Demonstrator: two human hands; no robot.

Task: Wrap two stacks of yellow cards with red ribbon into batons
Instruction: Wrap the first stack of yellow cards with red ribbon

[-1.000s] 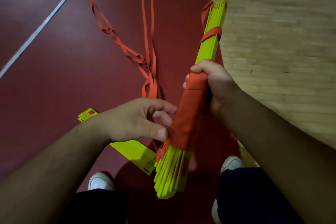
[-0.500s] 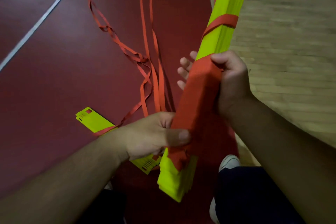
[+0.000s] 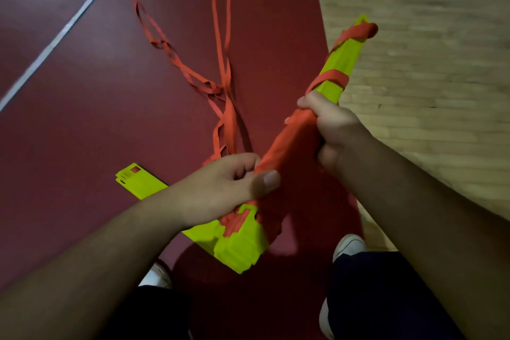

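We see the long stack of yellow-green cards (image 3: 342, 61) held in the air, slanting from its lower end at 6 o'clock up to its top at 1 o'clock; a broad red ribbon wrapping (image 3: 289, 143) covers its middle, and two narrower red bands cross the bare upper part; the right hand (image 3: 338, 132) is curled round the stack at the upper edge of the wrapping; the left hand (image 3: 229, 188) grips it lower down, fingers curled and thumb pressed flat on the red; the loose red ribbon (image 3: 222, 83) trails from beside the left hand over the dark red floor (image 3: 82, 119) toward 12 o'clock; a second flat stack of yellow-green cards (image 3: 140, 183) lies on that floor at 9 o'clock, partly hidden under the left wrist; pale wooden flooring (image 3: 427, 63) fills the 2 o'clock side; a white shoe (image 3: 349, 246) shows at 5 o'clock.
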